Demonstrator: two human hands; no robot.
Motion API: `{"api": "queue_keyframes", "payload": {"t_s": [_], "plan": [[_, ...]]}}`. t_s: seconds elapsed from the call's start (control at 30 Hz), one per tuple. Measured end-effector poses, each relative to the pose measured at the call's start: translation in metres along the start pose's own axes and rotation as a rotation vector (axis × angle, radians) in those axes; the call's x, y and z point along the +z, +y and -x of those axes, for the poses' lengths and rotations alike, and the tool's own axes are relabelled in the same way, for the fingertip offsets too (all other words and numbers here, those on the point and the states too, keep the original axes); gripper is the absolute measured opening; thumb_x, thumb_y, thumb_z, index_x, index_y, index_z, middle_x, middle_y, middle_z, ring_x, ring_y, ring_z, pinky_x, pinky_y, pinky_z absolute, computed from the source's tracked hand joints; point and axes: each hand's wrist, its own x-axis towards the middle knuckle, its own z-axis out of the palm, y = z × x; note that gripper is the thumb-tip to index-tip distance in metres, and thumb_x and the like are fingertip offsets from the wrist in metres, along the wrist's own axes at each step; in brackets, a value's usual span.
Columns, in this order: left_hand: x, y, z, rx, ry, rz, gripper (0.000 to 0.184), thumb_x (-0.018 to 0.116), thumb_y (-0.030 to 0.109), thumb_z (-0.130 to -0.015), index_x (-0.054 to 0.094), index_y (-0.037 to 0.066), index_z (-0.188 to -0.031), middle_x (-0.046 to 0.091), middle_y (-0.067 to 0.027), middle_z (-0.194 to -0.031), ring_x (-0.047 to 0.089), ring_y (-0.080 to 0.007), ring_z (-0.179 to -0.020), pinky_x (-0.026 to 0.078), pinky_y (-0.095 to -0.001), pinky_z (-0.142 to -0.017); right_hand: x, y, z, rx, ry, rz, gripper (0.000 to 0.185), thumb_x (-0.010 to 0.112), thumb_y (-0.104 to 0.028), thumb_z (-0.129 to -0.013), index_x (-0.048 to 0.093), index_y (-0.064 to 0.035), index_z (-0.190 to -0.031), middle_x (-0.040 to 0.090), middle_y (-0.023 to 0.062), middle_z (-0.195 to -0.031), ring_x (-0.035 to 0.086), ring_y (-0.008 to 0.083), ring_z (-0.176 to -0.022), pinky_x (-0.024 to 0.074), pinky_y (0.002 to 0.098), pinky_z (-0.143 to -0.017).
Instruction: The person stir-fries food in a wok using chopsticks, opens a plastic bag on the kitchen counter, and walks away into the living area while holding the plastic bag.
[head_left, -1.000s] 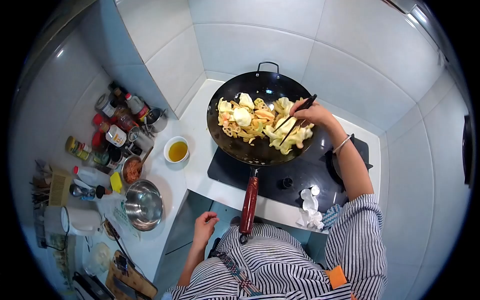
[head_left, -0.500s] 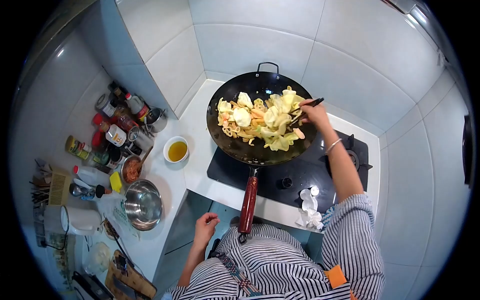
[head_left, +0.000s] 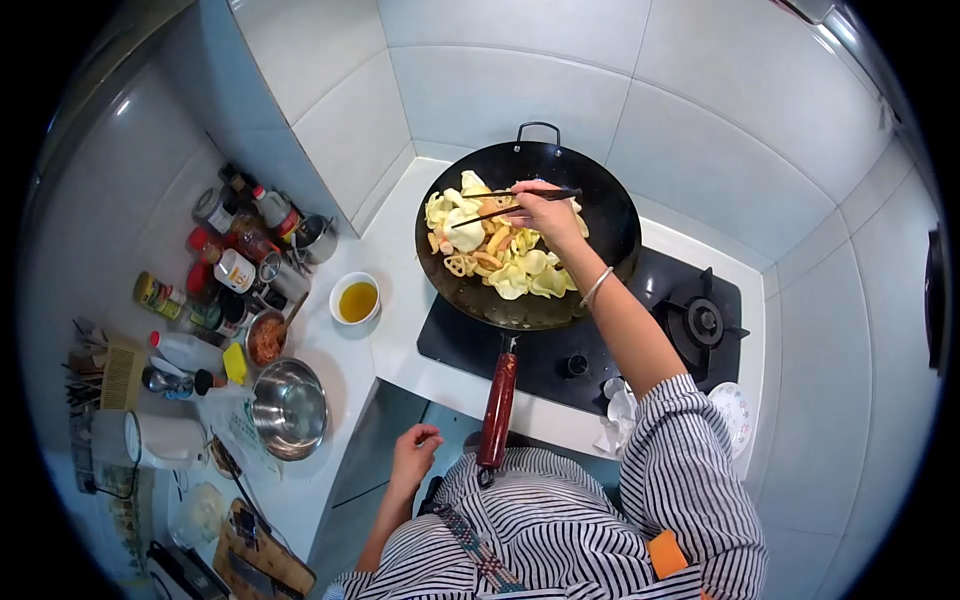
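My right hand (head_left: 547, 214) grips a pair of dark chopsticks (head_left: 484, 215) above the black wok (head_left: 612, 215). Their tips, spread apart, reach left to the pale, flat pieces (head_left: 466, 232) on the wok's left side. More pale yellow pieces, lotus root slices and orange-brown strips lie in the wok. The wok's red handle (head_left: 498, 410) points toward my body. My left hand (head_left: 414, 452) hangs left of that handle, touching nothing, with its fingers curled together; whether anything small is between them is hidden.
A white bowl of yellow liquid (head_left: 357, 299) stands left of the wok. Beyond it are a steel bowl (head_left: 289, 409), bottles and jars (head_left: 236, 271), and a cutting board (head_left: 262, 556) with a knife. A free burner (head_left: 703, 321), crumpled white paper (head_left: 617, 418) and a patterned plate (head_left: 733, 415) are at right.
My right hand has moved left across the wok with the chopsticks. Pale pieces have shifted and spread in the wok. The right burner and plate have come into fuller view. My left hand has stayed put.
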Motion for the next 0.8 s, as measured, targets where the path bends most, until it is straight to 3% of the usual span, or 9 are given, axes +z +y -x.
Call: {"api": "queue_keyframes", "payload": {"t_s": [0.13, 0.3, 0.37, 0.4, 0.5, 0.6, 0.7, 0.8], "plan": [[-0.001, -0.004, -0.005, 0.025, -0.011, -0.008, 0.014, 0.054, 0.006, -0.074, 0.056, 0.0, -0.086, 0.059, -0.004, -0.073, 0.043, -0.0045, -0.047, 0.033, -0.0193, -0.039, -0.014, -0.01, 0.005, 0.127, -0.085, 0.023, 0.012, 0.054, -0.008, -0.074, 0.057, -0.0042, -0.084, 0.057, 0.0056, -0.077, 0.059, 0.0141, -0.065, 0.0507, 0.0236, -0.055], [0.0, -0.009, -0.009, 0.015, -0.006, 0.007, 0.013, 0.053, 0.004, -0.075, 0.054, 0.002, -0.087, 0.057, -0.0022, -0.068, 0.04, -0.0043, -0.042, 0.03, -0.0177, -0.037, -0.046, -0.038, 0.032, 0.177, -0.26, 0.457, 0.015, 0.057, -0.012, -0.071, 0.061, -0.0039, -0.083, 0.058, 0.0044, -0.074, 0.058, 0.0125, -0.063, 0.0492, 0.0238, -0.05], [-0.001, -0.008, -0.008, 0.018, -0.016, 0.006, 0.013, 0.052, 0.004, -0.075, 0.054, 0.002, -0.087, 0.057, -0.0022, -0.069, 0.039, -0.0042, -0.042, 0.03, -0.0177, -0.036, -0.06, -0.049, 0.039, 0.214, -0.3, 0.454, 0.015, 0.056, -0.011, -0.07, 0.06, -0.0026, -0.082, 0.058, 0.0045, -0.072, 0.058, 0.0121, -0.061, 0.0491, 0.0244, -0.049], [0.0, -0.006, -0.007, 0.022, -0.027, 0.004, 0.013, 0.052, 0.003, -0.075, 0.054, 0.002, -0.088, 0.057, -0.0022, -0.069, 0.039, -0.0041, -0.042, 0.03, -0.0176, -0.036, -0.06, -0.064, 0.048, 0.23, -0.218, 0.492, 0.014, 0.057, -0.009, -0.07, 0.06, -0.0025, -0.082, 0.057, 0.0037, -0.07, 0.057, 0.0117, -0.059, 0.0487, 0.0239, -0.049], [0.0, -0.003, -0.006, -0.003, -0.027, 0.047, 0.013, 0.054, 0.004, -0.073, 0.056, -0.001, -0.085, 0.057, -0.0027, -0.07, 0.042, -0.0036, -0.047, 0.031, -0.0182, -0.039, -0.079, -0.078, 0.053, 0.034, -0.117, 0.479, 0.012, 0.059, -0.011, -0.071, 0.06, -0.0023, -0.079, 0.055, 0.0021, -0.066, 0.054, 0.0101, -0.056, 0.0462, 0.0219, -0.05], [0.0, -0.008, -0.008, 0.017, -0.033, 0.035, 0.013, 0.055, 0.003, -0.073, 0.055, 0.0, -0.085, 0.057, -0.0028, -0.07, 0.041, -0.0035, -0.047, 0.031, -0.0183, -0.038, -0.081, -0.09, 0.061, -0.011, -0.008, 0.479, 0.011, 0.06, -0.012, -0.072, 0.06, -0.0024, -0.077, 0.056, 0.0016, -0.066, 0.054, 0.0087, -0.057, 0.0451, 0.0213, -0.049], [0.002, -0.009, -0.008, 0.005, -0.037, 0.029, 0.014, 0.055, 0.004, -0.073, 0.055, 0.0, -0.086, 0.057, -0.0027, -0.071, 0.041, -0.0037, -0.047, 0.031, -0.0185, -0.038, -0.081, -0.08, 0.064, -0.155, -0.022, 0.485, 0.01, 0.06, -0.012, -0.071, 0.06, -0.0025, -0.076, 0.056, 0.001, -0.064, 0.052, 0.0073, -0.057, 0.0447, 0.021, -0.049], [0.004, -0.002, -0.006, -0.011, -0.049, 0.011, 0.014, 0.055, 0.004, -0.073, 0.056, 0.0, -0.086, 0.057, -0.0026, -0.071, 0.041, -0.004, -0.047, 0.031, -0.0185, -0.039, -0.072, -0.058, 0.061, -0.155, 0.002, 0.422, 0.01, 0.059, -0.012, -0.071, 0.059, -0.0022, -0.074, 0.055, 0.0004, -0.062, 0.051, 0.0062, -0.055, 0.0437, 0.0203, -0.048]]}}
